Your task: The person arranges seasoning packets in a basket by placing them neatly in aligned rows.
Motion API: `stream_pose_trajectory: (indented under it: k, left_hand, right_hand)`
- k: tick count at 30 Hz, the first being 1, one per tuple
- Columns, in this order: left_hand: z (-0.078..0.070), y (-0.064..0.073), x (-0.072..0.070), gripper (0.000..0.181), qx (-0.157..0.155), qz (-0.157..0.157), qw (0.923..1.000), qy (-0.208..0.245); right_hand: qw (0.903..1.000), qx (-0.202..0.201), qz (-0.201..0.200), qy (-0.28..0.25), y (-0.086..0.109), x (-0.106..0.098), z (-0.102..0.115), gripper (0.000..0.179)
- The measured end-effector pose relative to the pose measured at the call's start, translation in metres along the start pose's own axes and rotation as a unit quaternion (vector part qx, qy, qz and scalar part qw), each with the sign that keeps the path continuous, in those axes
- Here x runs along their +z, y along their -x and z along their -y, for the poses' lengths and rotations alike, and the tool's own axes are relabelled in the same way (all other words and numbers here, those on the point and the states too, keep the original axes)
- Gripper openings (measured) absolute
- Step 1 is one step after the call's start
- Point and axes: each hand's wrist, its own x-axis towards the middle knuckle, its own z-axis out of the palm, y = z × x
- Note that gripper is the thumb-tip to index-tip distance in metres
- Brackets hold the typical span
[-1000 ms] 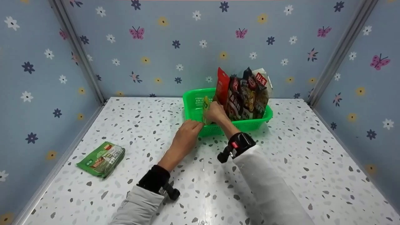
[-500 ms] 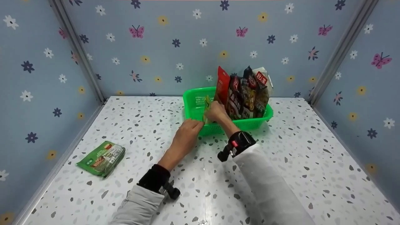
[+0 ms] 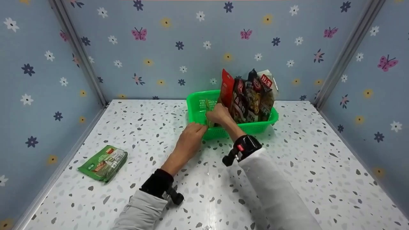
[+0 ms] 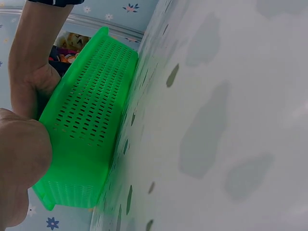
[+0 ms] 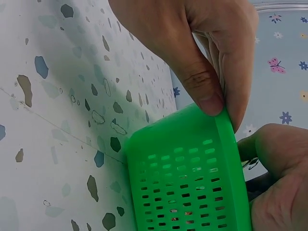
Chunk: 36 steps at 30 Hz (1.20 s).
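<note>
A green plastic basket [image 3: 249, 128] with slotted walls stands at the back of the table. My left hand [image 3: 190, 137] grips its front-left rim corner; the thumb [image 5: 210, 101] presses the outside of the wall in the right wrist view. Inside the basket, my right hand [image 3: 220, 115] holds a thin yellow-green packet [image 3: 208, 110] upright, its fingertips hidden. Right of that hand, a red bag [image 3: 227, 89] and several dark seasoning bags [image 3: 254, 99] with Chinese print stand packed together.
A green food packet [image 3: 104, 163] lies flat on the speckled white table [image 3: 287, 179] at the left. Flower-patterned blue panels [image 3: 204, 48] enclose the table at the back and both sides.
The yellow-green packet's top has shifted left and turned more edge-on. Both hands stay nearly where they were, and the basket and other bags keep their places.
</note>
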Motion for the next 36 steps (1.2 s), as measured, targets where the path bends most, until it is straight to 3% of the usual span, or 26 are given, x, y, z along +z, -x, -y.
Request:
stream_pose_trajectory:
  k: [6, 12, 14, 16, 19, 21, 28, 35, 36]
  left_hand:
    - [0.000, 0.000, 0.000, 0.031, 0.000, 0.003, 1.0000, -0.001]
    - [-0.001, 0.000, -0.001, 0.032, -0.004, 0.012, 0.9999, 0.004]
    - [-0.001, 0.000, -0.001, 0.032, -0.002, 0.008, 1.0000, 0.004]
    - [-0.001, -0.001, -0.001, 0.031, 0.002, 0.003, 1.0000, 0.003]
    - [-0.001, -0.001, -0.001, 0.031, 0.007, -0.002, 1.0000, 0.006]
    - [-0.001, -0.001, -0.001, 0.032, 0.007, 0.000, 0.9999, 0.007]
    - [0.000, -0.001, -0.001, 0.033, 0.004, 0.007, 0.9999, 0.007]
    - [0.000, 0.000, -0.001, 0.034, 0.002, 0.013, 0.9999, 0.009]
    - [0.000, 0.000, -0.001, 0.035, 0.002, 0.013, 0.9999, 0.010]
  right_hand:
    - [0.9997, -0.018, 0.005, 0.019, -0.001, 0.000, 0.001, 0.030]
    - [0.9987, -0.009, 0.022, 0.046, -0.009, 0.000, -0.002, 0.028]
    - [0.9986, -0.011, 0.027, 0.045, -0.028, 0.006, -0.015, 0.029]
    - [0.9984, -0.002, 0.034, 0.046, -0.029, 0.006, -0.015, 0.030]
    - [0.9979, 0.013, 0.041, 0.048, -0.030, 0.006, -0.014, 0.033]
    - [0.9970, 0.030, 0.045, 0.056, -0.012, 0.001, 0.000, 0.032]
    - [0.9952, 0.033, 0.054, 0.075, -0.010, 0.002, 0.001, 0.030]
    - [0.9943, 0.018, 0.072, 0.076, -0.068, 0.022, -0.033, 0.028]
    - [0.9936, 0.024, 0.072, 0.083, -0.069, 0.023, -0.033, 0.027]
